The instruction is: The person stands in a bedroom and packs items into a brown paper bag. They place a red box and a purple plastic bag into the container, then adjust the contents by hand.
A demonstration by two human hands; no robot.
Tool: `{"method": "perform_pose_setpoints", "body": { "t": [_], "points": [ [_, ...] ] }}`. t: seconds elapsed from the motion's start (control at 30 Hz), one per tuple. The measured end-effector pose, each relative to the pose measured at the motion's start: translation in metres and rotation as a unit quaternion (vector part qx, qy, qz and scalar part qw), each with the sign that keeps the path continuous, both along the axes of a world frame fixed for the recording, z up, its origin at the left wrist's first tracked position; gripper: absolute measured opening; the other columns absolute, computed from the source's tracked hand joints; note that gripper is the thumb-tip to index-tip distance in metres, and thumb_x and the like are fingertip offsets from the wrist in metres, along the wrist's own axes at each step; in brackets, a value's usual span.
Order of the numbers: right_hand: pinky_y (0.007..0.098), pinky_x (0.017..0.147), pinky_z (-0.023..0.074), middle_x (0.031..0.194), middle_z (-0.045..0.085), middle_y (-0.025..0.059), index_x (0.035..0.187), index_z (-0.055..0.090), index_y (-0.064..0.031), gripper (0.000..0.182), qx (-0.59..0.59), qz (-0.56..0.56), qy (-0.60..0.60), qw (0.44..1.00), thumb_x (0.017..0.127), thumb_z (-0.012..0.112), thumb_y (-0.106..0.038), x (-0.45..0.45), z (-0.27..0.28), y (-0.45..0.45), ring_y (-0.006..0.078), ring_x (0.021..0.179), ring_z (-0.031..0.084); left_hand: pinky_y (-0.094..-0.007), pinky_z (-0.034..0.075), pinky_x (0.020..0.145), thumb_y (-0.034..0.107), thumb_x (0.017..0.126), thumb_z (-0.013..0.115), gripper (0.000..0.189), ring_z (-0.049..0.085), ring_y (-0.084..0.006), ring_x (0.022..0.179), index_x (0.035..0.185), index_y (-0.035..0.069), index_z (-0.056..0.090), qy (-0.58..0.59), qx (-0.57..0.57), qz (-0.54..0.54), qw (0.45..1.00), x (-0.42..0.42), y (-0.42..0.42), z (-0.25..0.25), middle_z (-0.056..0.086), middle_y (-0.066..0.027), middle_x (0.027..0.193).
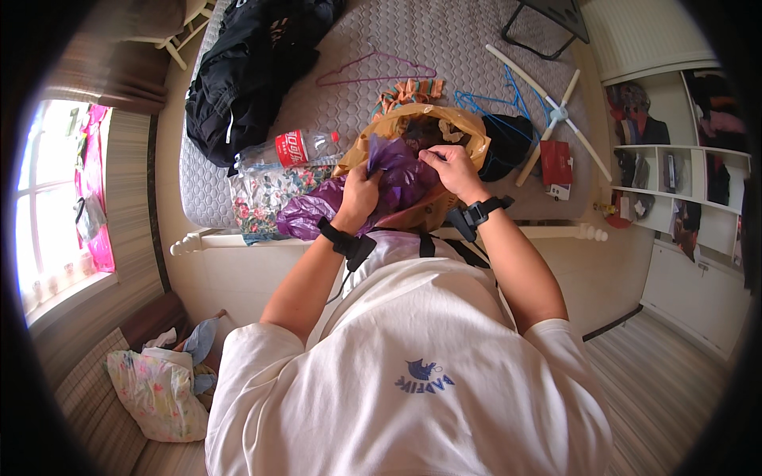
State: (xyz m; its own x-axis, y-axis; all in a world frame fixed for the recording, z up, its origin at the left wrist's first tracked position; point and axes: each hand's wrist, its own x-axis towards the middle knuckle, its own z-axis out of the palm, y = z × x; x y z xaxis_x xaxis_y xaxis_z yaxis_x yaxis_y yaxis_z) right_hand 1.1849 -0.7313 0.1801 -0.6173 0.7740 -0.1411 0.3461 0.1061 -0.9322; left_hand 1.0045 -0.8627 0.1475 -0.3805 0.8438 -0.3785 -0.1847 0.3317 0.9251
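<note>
A purple plastic bag (402, 169), crumpled and shiny, lies in front of me at the mattress edge. My left hand (361, 193) is closed on its gathered upper part. The fingertips of my right hand (455, 169) pinch at the right side of the same bag, near the mouth of a yellow-orange plastic bag (473, 122). Dark contents show inside this yellow bag, which stands behind and partly under the purple one. Left of my left hand are a floral cloth (268, 199) and a large clear plastic bottle (292, 149) with a red label and cap.
On the mattress (357, 56) lie black clothing (238, 83), a purple hanger (378, 78), blue hangers (488, 104), a striped cloth (411, 95), a white crossed-bar frame (558, 114) and a red box (556, 162). A folding table (550, 24) stands at the far right. The bed's rail (220, 240) runs before me.
</note>
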Motion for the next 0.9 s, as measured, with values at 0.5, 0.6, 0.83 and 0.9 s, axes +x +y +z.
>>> {"method": "perform_pose_setpoints", "body": {
  "t": [0.5,0.6,0.83,0.9],
  "points": [
    [0.0329,0.064,0.0453,0.071,0.067,0.0082,0.087,0.071,0.0013,0.032,-0.050,-0.239,-0.017,0.969,0.094,0.066,-0.030,-0.006,-0.022,0.003,0.0150,0.066,0.059,-0.0278,0.046,0.064,0.005,0.084,0.068,0.012,0.056,-0.0097,0.068,0.092,-0.003,0.069,-0.055,0.031,-0.027,0.998,0.003,-0.001,0.021,0.067,0.0004,0.080],
    [0.0274,0.074,0.0456,0.090,0.068,-0.0001,0.100,0.071,0.0007,0.035,-0.227,-0.203,0.136,0.943,0.096,0.065,-0.034,0.002,-0.020,0.005,0.0099,0.080,0.058,-0.0266,0.046,0.064,0.004,0.087,0.065,0.010,0.056,-0.0085,0.069,0.094,-0.002,0.068,-0.115,0.022,0.014,0.993,0.003,-0.003,0.030,0.066,0.0013,0.081],
    [0.0268,0.075,0.0460,0.083,0.068,0.0025,0.097,0.069,0.0017,0.026,-0.053,0.008,0.040,0.998,0.094,0.067,-0.024,-0.002,0.003,-0.001,0.0079,0.078,0.054,-0.0249,0.046,0.068,0.003,0.089,0.061,0.011,0.056,-0.0065,0.074,0.096,-0.001,0.069,-0.139,0.002,0.015,0.990,-0.002,-0.007,0.015,0.066,0.0013,0.083],
    [0.0282,0.069,0.0452,0.075,0.065,0.0043,0.094,0.068,0.0022,0.024,-0.026,-0.028,0.005,0.999,0.093,0.068,-0.022,-0.001,0.004,-0.001,0.0084,0.071,0.051,-0.0249,0.045,0.068,0.003,0.089,0.061,0.013,0.056,-0.0071,0.075,0.098,-0.001,0.069,-0.121,0.006,0.001,0.993,0.001,-0.007,0.016,0.067,0.0011,0.084]
  ]
}}
